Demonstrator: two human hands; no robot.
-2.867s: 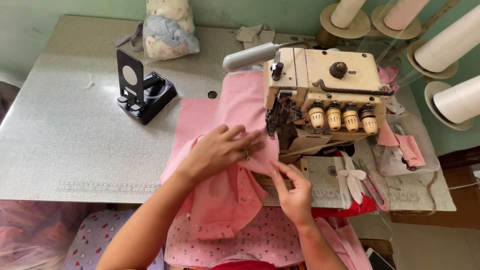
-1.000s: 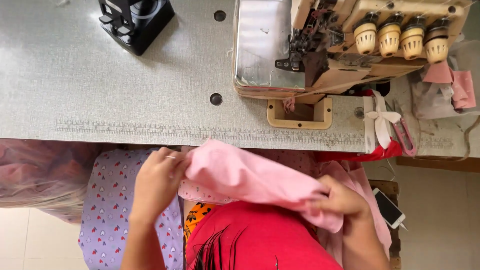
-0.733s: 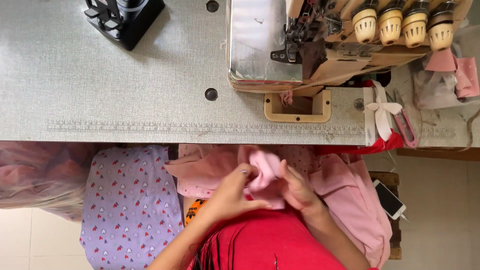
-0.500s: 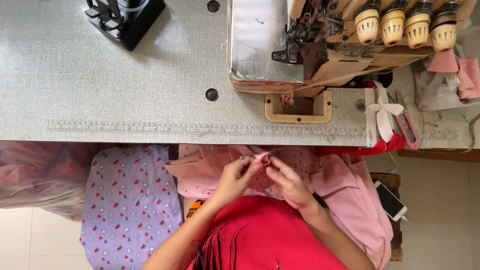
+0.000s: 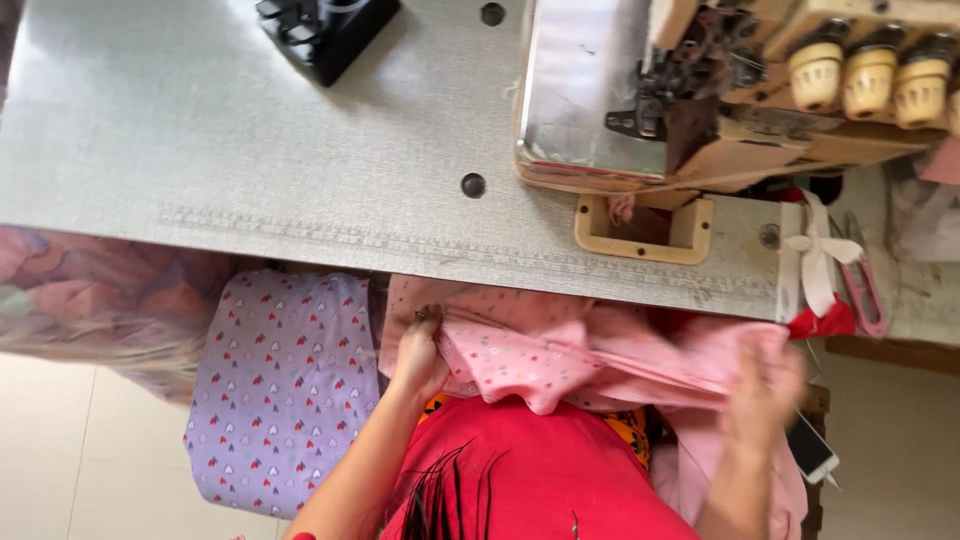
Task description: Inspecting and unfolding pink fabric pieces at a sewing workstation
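Below counter (image 5: 250, 150) edge | left hand (image 5: 418, 352) pinches pink fabric (image 5: 560, 355) on lap | right hand (image 5: 765, 385) blurred, closed on same fabric | sewing machine (image 5: 700, 90) above | lilac printed cloth (image 5: 285, 400) left.

The person is wearing a red top (image 5: 545, 470), with orange patterned cloth (image 5: 630, 428) showing at its three o'clock edge. Both forearms are showing bare; dark hair strands (image 5: 440, 495) are hanging at six o'clock.

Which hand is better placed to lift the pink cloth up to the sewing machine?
Probably the right hand: it holds the pink printed cloth below the sewing machine. The left hand grips the far edge, beside the purple fabric.
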